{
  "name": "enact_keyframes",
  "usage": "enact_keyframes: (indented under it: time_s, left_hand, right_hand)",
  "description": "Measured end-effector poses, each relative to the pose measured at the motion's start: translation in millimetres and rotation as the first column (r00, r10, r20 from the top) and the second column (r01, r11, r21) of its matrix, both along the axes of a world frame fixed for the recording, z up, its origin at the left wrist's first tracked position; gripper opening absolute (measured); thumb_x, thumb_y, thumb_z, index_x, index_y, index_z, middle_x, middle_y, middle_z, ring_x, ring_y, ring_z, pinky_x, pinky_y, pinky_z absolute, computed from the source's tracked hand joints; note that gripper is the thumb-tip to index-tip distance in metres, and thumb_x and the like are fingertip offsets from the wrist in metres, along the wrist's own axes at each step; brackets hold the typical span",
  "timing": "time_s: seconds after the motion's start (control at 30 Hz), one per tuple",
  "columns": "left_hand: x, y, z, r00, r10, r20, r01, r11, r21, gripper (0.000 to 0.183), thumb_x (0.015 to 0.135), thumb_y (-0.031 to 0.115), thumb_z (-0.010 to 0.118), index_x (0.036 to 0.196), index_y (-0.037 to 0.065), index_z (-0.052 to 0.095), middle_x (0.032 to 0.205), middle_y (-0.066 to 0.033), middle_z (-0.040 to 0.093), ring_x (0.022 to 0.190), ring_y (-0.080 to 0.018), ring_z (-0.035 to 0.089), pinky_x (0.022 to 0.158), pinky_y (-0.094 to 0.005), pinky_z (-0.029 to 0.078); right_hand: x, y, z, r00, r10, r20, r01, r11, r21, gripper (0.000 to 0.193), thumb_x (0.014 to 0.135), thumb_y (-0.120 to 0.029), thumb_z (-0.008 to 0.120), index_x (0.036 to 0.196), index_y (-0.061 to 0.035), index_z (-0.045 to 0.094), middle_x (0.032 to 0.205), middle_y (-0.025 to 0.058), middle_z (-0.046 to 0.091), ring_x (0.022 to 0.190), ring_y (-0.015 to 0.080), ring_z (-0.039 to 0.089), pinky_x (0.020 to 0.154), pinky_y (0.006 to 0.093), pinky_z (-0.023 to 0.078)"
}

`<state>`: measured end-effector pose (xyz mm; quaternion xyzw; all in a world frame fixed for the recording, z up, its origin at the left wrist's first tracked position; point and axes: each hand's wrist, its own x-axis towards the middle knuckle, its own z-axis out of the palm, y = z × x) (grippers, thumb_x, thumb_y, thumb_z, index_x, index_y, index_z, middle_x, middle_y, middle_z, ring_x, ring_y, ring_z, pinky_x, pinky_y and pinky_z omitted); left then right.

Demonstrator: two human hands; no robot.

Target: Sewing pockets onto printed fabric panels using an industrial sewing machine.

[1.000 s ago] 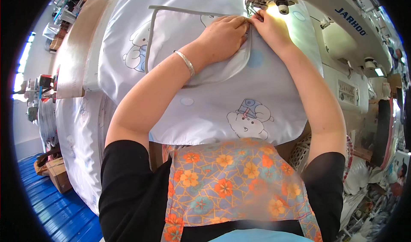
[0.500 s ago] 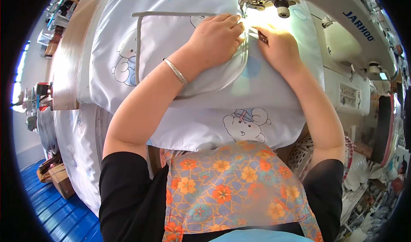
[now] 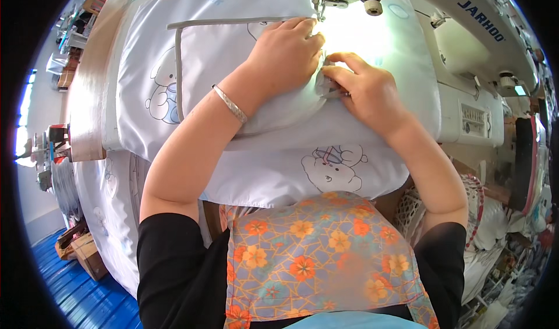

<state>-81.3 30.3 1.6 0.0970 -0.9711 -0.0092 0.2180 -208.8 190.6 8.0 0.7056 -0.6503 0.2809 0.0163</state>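
A white fabric panel with grey edge binding (image 3: 212,52) lies on a larger white cloth printed with cartoon bears (image 3: 372,128), under the sewing machine (image 3: 451,9). My left hand (image 3: 285,52) rests on the panel, fingers stretched out and fingertips close to the presser foot (image 3: 320,12). To the right and nearer to me, my right hand (image 3: 368,90) pinches the panel's curved bound edge, which bunches up between thumb and fingers. Bright lamp light washes out the cloth beside the needle. The fingertips of the left hand partly cover the binding by the foot.
The large cloth hangs over the table's front edge toward my floral apron (image 3: 314,253). A wooden table surface (image 3: 96,84) shows at the left. A white woven basket (image 3: 410,212) stands below the table at the right, and cardboard boxes (image 3: 90,256) sit on the blue floor.
My right hand has moved back toward me and slightly left from beside the needle, and now gathers the bound edge. The left hand stays on the panel. The whole view has shifted slightly.
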Motion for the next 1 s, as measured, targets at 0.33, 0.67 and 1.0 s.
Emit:
enact_keyframes:
  time_s: [0.33, 0.67, 1.0]
  left_hand:
    - [184, 4, -2, 0.855, 0.442, -0.271, -0.338, 0.871, 0.356, 0.035, 0.083, 0.003, 0.062, 0.118, 0.002, 0.064, 0.134, -0.0159, 0.053, 0.126, -0.0341, 0.048, 0.107, -0.0421, 0.036]
    - [415, -20, -83, 0.351, 0.936, 0.025, -0.231, 0.061, 0.971, 0.034, 0.094, 0.022, 0.058, 0.124, 0.006, 0.058, 0.119, -0.0089, 0.06, 0.114, -0.0198, 0.054, 0.083, -0.0219, 0.039]
    - [248, -1, 13, 0.765, 0.58, -0.28, -0.582, 0.809, 0.084, 0.046, 0.083, 0.003, 0.06, 0.128, 0.003, 0.053, 0.136, -0.0142, 0.051, 0.127, -0.0304, 0.047, 0.108, -0.0405, 0.036]
  right_hand:
    - [-1, -3, -5, 0.996, 0.043, -0.083, -0.052, 0.993, -0.105, 0.035, 0.064, 0.006, 0.067, 0.097, -0.0063, 0.066, 0.108, 0.0057, 0.067, 0.075, 0.02, 0.067, 0.064, 0.0297, 0.055]
    - [-3, -3, -9, 0.994, 0.053, -0.1, -0.07, 0.982, -0.178, 0.025, 0.069, 0.006, 0.068, 0.091, -0.0037, 0.067, 0.102, 0.0051, 0.071, 0.068, 0.017, 0.067, 0.06, 0.0267, 0.055]
    - [1, -13, -7, 0.994, -0.03, -0.106, 0.015, 0.989, -0.144, 0.024, 0.072, 0.004, 0.067, 0.094, -0.0059, 0.067, 0.105, 0.0032, 0.07, 0.067, 0.0161, 0.067, 0.06, 0.0268, 0.054]
